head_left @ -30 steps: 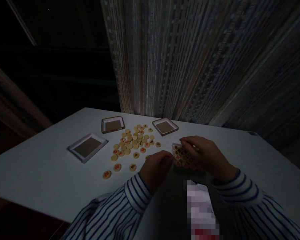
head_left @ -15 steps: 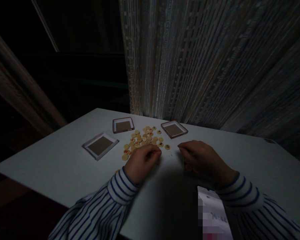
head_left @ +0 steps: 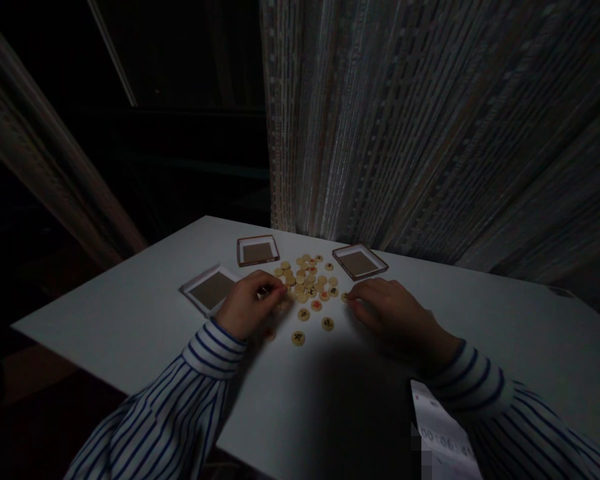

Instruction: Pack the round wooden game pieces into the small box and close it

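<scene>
At the far left, a patterned curtain hangs beside a dark area behind the white table. On the left part of the table lies a shallow tray with pale walls and a brown base, the left tray, partly covered by the left hand. Beyond it, the far tray has a brown rim and white inner walls. The left hand, in a blue-striped sleeve, has its thumb and forefinger drawn together at the left side of the piece cluster; whether a piece is between them I cannot tell. The round wooden pieces spread across the middle of the table, some overlapping, some blank side up, others showing red or black characters. On their near side, three black-marked pieces lie apart from one another, with a red-marked piece just beyond. Farther right, the right tray stands at the far side, brown-rimmed with white inner walls. The right hand, fingers curled, has its fingertips at a black-marked piece on the right edge of the cluster; whether they grip it I cannot tell. Nearer, a phone with a lit screen lies partly beside the right sleeve. A large curtain hangs behind the table.
</scene>
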### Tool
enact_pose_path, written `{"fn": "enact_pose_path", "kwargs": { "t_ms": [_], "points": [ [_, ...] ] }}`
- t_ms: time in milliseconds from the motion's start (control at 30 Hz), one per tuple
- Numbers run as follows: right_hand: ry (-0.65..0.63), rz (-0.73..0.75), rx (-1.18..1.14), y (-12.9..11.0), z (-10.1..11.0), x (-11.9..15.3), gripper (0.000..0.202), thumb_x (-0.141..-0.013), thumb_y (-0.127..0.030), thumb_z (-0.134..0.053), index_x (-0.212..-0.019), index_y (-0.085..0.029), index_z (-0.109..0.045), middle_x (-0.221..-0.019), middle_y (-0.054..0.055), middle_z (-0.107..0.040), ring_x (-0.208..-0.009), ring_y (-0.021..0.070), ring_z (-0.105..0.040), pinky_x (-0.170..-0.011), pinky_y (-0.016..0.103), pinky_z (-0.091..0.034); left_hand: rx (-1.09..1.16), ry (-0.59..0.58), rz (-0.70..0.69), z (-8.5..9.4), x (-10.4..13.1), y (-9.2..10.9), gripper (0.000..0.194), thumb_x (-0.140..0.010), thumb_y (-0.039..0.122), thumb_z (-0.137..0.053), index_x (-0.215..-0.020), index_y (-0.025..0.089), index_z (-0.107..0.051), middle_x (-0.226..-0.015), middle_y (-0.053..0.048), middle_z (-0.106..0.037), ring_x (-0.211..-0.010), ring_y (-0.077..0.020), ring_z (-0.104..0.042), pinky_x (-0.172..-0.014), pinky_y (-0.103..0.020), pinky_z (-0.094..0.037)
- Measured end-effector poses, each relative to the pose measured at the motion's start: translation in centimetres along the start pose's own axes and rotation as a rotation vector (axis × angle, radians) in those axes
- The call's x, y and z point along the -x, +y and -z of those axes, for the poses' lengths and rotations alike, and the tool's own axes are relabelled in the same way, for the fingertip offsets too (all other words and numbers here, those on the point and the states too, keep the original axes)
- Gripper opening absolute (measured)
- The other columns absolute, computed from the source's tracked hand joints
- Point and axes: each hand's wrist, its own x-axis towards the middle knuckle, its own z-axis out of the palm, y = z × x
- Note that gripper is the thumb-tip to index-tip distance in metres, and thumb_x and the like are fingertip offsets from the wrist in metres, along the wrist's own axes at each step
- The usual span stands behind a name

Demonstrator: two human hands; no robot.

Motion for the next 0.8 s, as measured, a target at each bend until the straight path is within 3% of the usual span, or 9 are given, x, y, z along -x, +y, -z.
{"fn": "enact_pose_path", "kwargs": {
  "t_ms": [467, 800],
  "points": [
    [0.003, 0.091, -0.034, -1.2, -2.7, -2.5, 0.018, -0.082, -0.02, -0.047, -0.086, -0.015, -0.064, -0.097, 0.01, -0.063, -0.089, 0.0202, -0.056, -0.079, 0.035, -0.041, -0.038, -0.009, 0.001, 0.3, 0.4, -4.6, 0.014, -0.074, 0.027, -0.053, -0.071, 0.016, -0.062, -0.081, -0.005, -0.059, -0.078, -0.0164, -0.056, -0.073, -0.031, -0.045],
    [-0.104, 0.097, -0.027, -2.8, -3.6, -4.5, 0.016, -0.082, -0.019, -0.048, -0.088, -0.016, -0.063, -0.098, 0.009, -0.063, -0.092, 0.0206, -0.056, -0.077, 0.035, -0.039, -0.115, -0.082, -0.07, 0.0, 0.8, -6.0, 0.021, -0.081, 0.027, -0.047, -0.084, 0.016, -0.064, -0.093, -0.007, -0.058, -0.089, -0.0184, -0.056, -0.084, -0.036, -0.044]
  ]
}}
